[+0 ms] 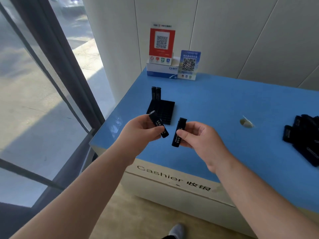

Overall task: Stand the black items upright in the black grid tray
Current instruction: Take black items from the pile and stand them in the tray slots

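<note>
A black grid tray [165,109] sits on the blue counter top [224,104], just beyond my hands. Two black lighters [156,94] stand upright side by side in its far left corner. My left hand [139,133] grips a black lighter [158,124] with white print, tilted, just in front of the tray. My right hand [198,137] pinches a second black lighter [179,132], nearly upright, in the air over the counter. A heap of several more black lighters [303,137] lies at the right edge.
Two QR-code signs, a red one [161,44] and a blue one [189,64], stand on and beside a white box [162,70] at the counter's far end. A round hole [246,123] is in the counter. A glass wall is at the left.
</note>
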{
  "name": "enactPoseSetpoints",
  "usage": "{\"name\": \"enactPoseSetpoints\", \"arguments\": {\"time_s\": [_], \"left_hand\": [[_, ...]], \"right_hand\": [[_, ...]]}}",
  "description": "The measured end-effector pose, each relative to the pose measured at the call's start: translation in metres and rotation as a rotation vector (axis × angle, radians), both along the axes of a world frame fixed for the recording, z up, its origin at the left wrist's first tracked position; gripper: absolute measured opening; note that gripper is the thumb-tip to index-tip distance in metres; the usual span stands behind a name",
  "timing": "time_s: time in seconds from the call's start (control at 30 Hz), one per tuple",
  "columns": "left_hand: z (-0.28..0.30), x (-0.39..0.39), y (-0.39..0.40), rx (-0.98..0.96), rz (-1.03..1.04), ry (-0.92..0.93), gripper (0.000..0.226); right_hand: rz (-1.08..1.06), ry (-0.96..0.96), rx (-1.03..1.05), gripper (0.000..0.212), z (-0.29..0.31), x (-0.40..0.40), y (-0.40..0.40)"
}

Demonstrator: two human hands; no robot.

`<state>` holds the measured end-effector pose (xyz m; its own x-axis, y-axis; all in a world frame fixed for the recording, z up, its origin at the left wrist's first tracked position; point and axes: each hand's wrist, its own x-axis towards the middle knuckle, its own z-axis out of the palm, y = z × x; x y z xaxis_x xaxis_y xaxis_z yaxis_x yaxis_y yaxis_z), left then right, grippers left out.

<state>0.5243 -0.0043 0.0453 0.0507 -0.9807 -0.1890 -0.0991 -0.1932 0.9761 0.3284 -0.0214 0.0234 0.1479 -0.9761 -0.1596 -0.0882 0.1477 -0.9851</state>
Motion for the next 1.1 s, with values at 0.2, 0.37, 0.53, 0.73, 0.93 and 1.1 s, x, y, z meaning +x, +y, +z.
{"name": "enactPoseSetpoints", "arguments": {"time_s": [0.2, 0.37, 0.53, 0.73, 0.93, 1.1], "left_hand": [[0.013, 0.012, -0.059, -0.023, 0.008, -0.14, 0.016], [0.015, 0.021, -0.103, -0.046, -0.004, -0.297, 0.011], [0.022, 0.033, -0.163, -0.236, -0.045, -0.481, 0.013], [0.002, 0.043, -0.242, -0.345, -0.302, -0.692, 0.012], [-0.03, 0.045, -0.279, -0.219, -0.559, -0.885, 0.016], [-0.04, 0.045, -0.284, -0.234, -0.624, -0.876, 0.013]], "right_hand": [[-0.028, 0.02, -0.052, 0.007, 0.008, 0.013, -0.064], [-0.079, 0.058, -0.05, 0.005, 0.006, 0.019, -0.104], [-0.141, 0.106, -0.035, 0.005, 0.0, 0.027, -0.135], [-0.299, 0.187, -0.068, 0.01, -0.011, 0.041, -0.169], [-0.357, 0.398, -0.152, 0.012, -0.022, 0.049, -0.185], [-0.35, 0.411, -0.11, 0.014, -0.032, 0.052, -0.194]]}}
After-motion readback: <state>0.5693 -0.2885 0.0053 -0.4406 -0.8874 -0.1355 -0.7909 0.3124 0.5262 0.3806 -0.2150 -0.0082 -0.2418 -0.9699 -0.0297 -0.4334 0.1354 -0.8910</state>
